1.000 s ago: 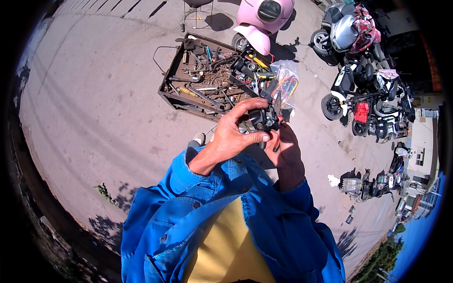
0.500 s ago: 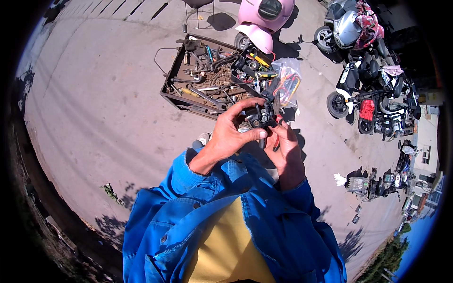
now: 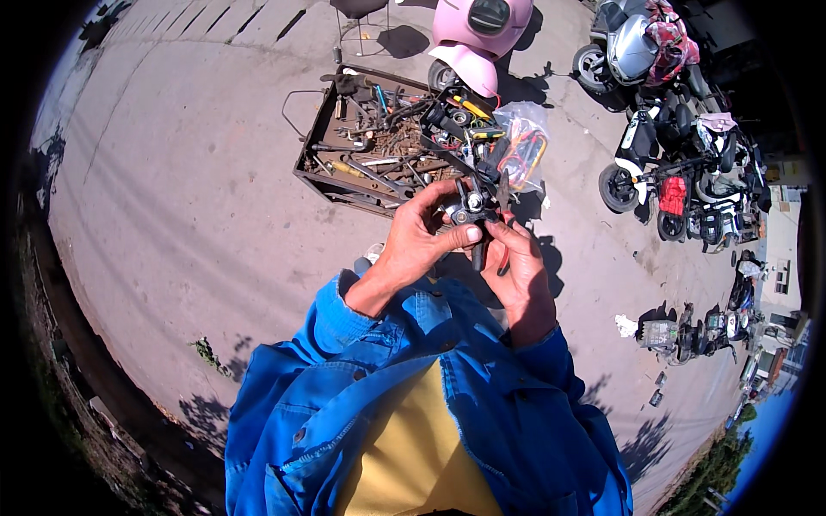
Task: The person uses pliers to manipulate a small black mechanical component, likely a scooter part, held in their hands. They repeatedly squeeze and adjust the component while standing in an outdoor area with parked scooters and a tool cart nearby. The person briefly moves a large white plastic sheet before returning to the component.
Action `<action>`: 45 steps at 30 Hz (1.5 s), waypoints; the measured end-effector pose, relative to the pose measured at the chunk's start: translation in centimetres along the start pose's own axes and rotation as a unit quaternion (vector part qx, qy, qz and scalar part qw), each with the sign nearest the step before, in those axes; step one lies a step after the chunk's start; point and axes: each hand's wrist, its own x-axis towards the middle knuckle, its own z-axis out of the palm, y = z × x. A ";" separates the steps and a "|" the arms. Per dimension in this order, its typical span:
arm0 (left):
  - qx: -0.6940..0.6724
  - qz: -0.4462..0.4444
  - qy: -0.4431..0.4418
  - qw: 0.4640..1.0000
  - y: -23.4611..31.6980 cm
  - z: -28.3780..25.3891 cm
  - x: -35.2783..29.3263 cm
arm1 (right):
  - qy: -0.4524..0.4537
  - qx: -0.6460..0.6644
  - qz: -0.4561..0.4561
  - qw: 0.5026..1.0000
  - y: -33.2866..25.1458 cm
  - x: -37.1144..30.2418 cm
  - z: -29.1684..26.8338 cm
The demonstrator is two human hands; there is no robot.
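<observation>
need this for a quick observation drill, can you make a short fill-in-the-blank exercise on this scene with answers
1. The left grip pinches a dark part between fingers and ____.
2. The tool in the right grip has a bright ____ handle.
3. The scooter nearest the tool tray is ____.
4. The shirt under the blue jacket is ____.

Missing words: thumb; red; pink; yellow.

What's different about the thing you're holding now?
The black metal part has turned, its silver fittings shifting left. Nothing was picked up or let go: the left hand still holds the part, the right hand the red-handled tool. The tool tray stayed put.
</observation>
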 end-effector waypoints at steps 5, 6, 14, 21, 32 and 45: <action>-0.017 0.000 0.007 1.000 0.0 0.6 -0.3 | -0.021 -0.001 0.000 1.000 0.0 -0.4 0.2; -0.008 0.004 0.001 1.000 0.0 0.6 -0.3 | -0.020 0.001 -0.004 1.000 0.1 -0.5 0.1; 0.028 -0.001 -0.003 1.000 -0.2 0.4 -0.7 | -0.067 -0.001 -0.006 0.998 0.1 -1.0 0.5; 0.012 -0.019 0.012 1.000 0.6 1.2 -0.8 | -0.085 -0.037 -0.009 0.996 -0.2 -1.2 1.1; 0.340 0.179 -0.042 0.922 0.9 0.6 -0.1 | -0.018 -0.181 -0.146 0.972 1.9 -1.6 1.7; 0.275 0.165 -0.047 0.946 0.9 1.0 -1.1 | -0.032 -0.359 -0.235 0.903 2.4 -2.6 1.7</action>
